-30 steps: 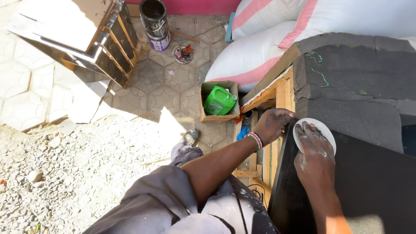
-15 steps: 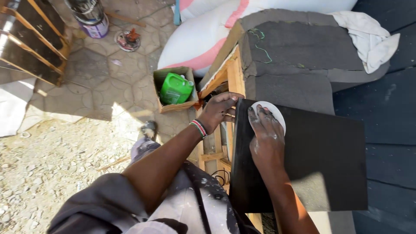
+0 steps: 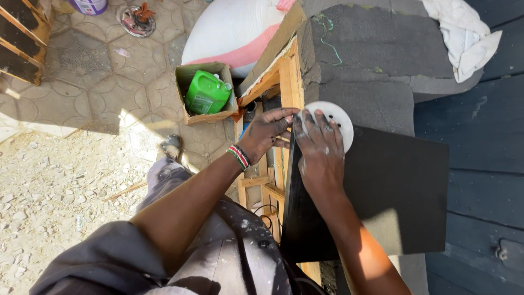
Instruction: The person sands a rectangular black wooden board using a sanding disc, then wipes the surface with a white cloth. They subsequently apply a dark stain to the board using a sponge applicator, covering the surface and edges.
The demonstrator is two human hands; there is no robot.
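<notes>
A black fabric sheet (image 3: 398,191) lies over a wooden furniture frame (image 3: 286,82) padded with grey foam (image 3: 376,60). My right hand (image 3: 319,155), dusted white, presses flat on a round white disc (image 3: 339,117) at the sheet's upper left corner, with the fingers spread. My left hand (image 3: 267,134), with a beaded wristband, grips the black sheet's edge against the wooden rail, just left of the disc.
A cardboard box (image 3: 188,74) holding a green plastic jug (image 3: 206,93) sits on paved ground left of the frame. A white and pink sack (image 3: 234,35) leans behind it. A white cloth (image 3: 464,33) lies on the foam at upper right. Gravel (image 3: 60,191) covers the lower left.
The view has shifted, so the frame and box sit further left and closer. Both hands stay at the sheet's corner by the disc; the right hand's fingers have spread over it.
</notes>
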